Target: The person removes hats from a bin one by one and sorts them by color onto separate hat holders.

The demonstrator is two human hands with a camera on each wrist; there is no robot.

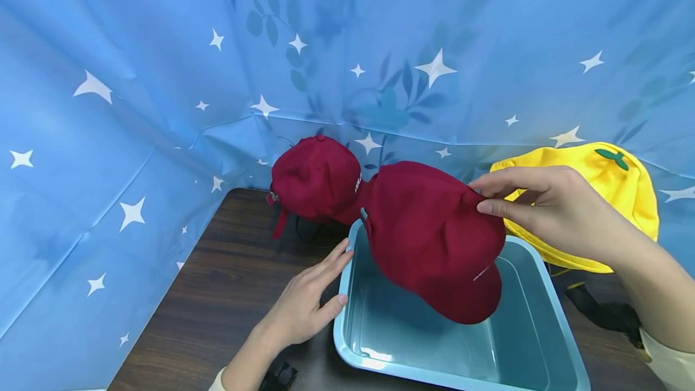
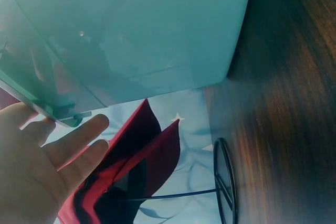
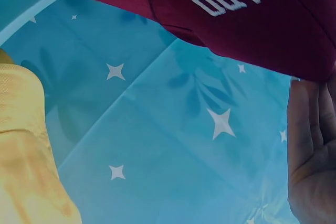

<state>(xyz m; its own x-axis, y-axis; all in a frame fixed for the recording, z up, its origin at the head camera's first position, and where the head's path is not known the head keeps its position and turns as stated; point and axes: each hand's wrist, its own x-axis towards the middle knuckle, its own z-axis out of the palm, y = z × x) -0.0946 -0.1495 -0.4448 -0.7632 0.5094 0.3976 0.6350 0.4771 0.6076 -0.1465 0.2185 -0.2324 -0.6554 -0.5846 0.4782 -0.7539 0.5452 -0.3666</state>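
Observation:
A dark red baseball cap (image 1: 429, 240) hangs tilted over the light blue plastic bin (image 1: 561, 318), its brim pointing down toward the bin's inside. My right hand (image 1: 548, 204) pinches the cap's crown between thumb and fingers. White lettering shows on the cap's front in the right wrist view, where part of the right hand (image 3: 315, 150) is at the edge of the fabric. At the bin's left rim, my left hand (image 1: 309, 300) rests with straight fingers. From the left wrist view, the left hand (image 2: 37, 166) has its fingertips along that rim.
Behind the bin's left corner, another dark red cap (image 1: 317, 180) sits on a thin black wire stand (image 2: 224, 182). A yellow hat (image 1: 624, 198) with a green leaf stands at the right. The dark wooden table (image 1: 195, 312) meets a blue star-patterned backdrop (image 1: 163, 77).

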